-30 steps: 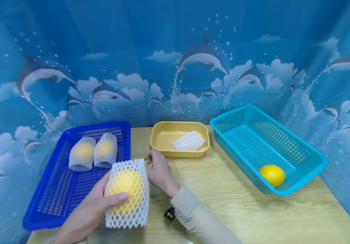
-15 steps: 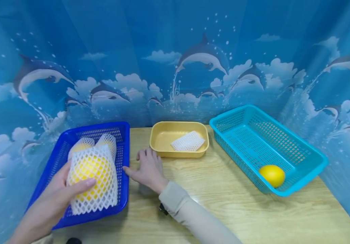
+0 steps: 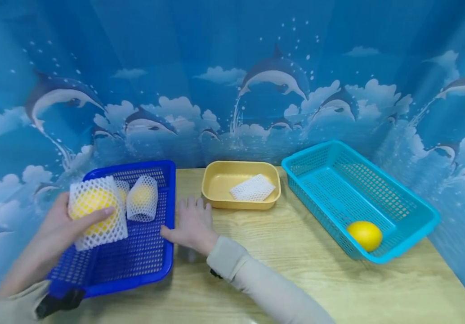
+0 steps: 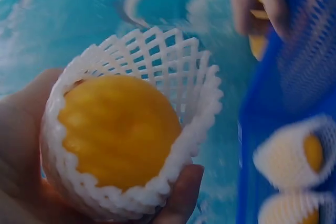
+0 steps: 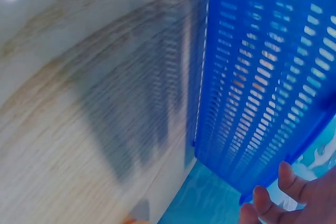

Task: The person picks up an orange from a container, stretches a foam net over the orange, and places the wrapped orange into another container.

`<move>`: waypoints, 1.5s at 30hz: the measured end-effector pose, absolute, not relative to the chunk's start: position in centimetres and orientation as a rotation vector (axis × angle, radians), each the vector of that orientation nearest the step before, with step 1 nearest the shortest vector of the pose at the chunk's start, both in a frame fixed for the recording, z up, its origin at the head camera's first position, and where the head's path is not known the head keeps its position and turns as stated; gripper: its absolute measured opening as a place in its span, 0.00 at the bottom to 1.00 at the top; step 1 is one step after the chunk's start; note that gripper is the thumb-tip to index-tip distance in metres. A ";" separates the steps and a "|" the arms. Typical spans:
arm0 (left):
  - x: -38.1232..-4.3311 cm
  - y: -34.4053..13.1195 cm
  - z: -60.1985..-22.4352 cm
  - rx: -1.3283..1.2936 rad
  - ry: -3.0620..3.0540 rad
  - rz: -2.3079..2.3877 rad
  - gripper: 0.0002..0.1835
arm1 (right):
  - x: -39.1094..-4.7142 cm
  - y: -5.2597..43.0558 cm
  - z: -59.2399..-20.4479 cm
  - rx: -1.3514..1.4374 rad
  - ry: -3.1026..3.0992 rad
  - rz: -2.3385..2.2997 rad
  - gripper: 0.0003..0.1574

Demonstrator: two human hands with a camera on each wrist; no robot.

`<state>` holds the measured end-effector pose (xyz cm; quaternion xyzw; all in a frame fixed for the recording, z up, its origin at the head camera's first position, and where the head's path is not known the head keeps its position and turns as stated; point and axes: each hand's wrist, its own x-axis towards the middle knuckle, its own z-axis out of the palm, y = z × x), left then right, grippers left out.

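Note:
My left hand (image 3: 56, 227) grips a yellow fruit (image 4: 121, 129) sleeved in a white foam net (image 3: 115, 231), with the thumb across its front. It holds them above the left part of a dark blue basket (image 3: 135, 279). In the left wrist view, the fruit's bare end shows within the net's open mouth. Two other netted fruits lie in that basket; one (image 3: 142, 198) is in plain sight, the other (image 3: 122, 189) mostly covered by the held one. My right hand (image 3: 194, 225) has its fingers spread at the basket's right rim, the thumb over the edge; contact is unclear.
A yellow tray (image 3: 212, 204) at the back middle bears a flat white foam net (image 3: 252, 188). On the right, a turquoise basket (image 3: 297, 180) contains one bare yellow fruit (image 3: 364, 236). A dolphin-print curtain (image 3: 232, 81) hangs behind the wooden table (image 3: 281, 261).
My left hand has carried the netted fruit leftward from the table's middle to above the blue basket. The right hand has left the net's side and moved left to the basket's right rim.

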<state>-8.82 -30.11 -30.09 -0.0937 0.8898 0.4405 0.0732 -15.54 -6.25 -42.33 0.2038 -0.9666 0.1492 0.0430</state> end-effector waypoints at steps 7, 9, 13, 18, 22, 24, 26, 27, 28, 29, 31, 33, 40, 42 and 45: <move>-11.0 -33.0 -31.8 -0.312 2.802 0.950 0.65 | -15.5 -6.7 -42.7 0.621 -2.962 0.449 0.42; -11.4 -33.9 -32.7 -0.299 2.830 0.838 0.66 | -15.5 -6.8 -42.8 0.616 -2.958 0.453 0.42; -12.0 -34.8 -34.3 -0.250 2.830 0.631 0.70 | -15.4 -7.0 -42.8 0.608 -2.949 0.460 0.42; -12.3 -35.0 -35.5 -0.184 2.723 0.551 0.72 | -15.4 -7.2 -43.0 0.617 -2.943 0.479 0.41; -12.6 -34.8 -36.1 -0.120 2.627 0.557 0.73 | -15.5 -7.1 -43.0 0.616 -2.968 0.467 0.41; -12.7 -34.6 -36.4 -0.093 2.564 0.591 0.72 | -15.5 -7.0 -43.0 0.613 -2.983 0.464 0.41; -12.9 -34.6 -36.7 -0.091 2.488 0.651 0.70 | -15.5 -7.0 -42.9 0.615 -2.988 0.475 0.41; -13.0 -34.5 -36.9 -0.103 2.456 0.675 0.68 | -15.5 -7.0 -42.9 0.617 -2.989 0.486 0.40; -13.1 -34.5 -37.0 -0.119 2.427 0.696 0.67 | -15.5 -7.0 -42.8 0.620 -2.989 0.490 0.40; -13.2 -34.4 -37.2 -0.137 2.407 0.706 0.65 | -15.4 -7.0 -42.8 0.623 -2.989 0.496 0.40; -13.5 -34.3 -37.6 -0.166 2.372 0.719 0.64 | -15.4 -7.0 -42.8 0.625 -2.989 0.506 0.40; -13.7 -34.3 -37.9 -0.179 2.366 0.717 0.64 | -15.4 -7.0 -42.8 0.625 -2.994 0.507 0.41; -14.2 -34.4 -38.5 -0.166 2.385 0.683 0.66 | -15.4 -7.1 -42.7 0.623 -3.000 0.529 0.42; -14.3 -34.4 -38.7 -0.161 2.392 0.671 0.66 | -15.4 -7.1 -42.7 0.620 -3.006 0.523 0.43; -14.4 -34.2 -38.8 -0.166 2.393 0.669 0.68 | -15.4 -7.0 -42.7 0.617 -3.012 0.511 0.43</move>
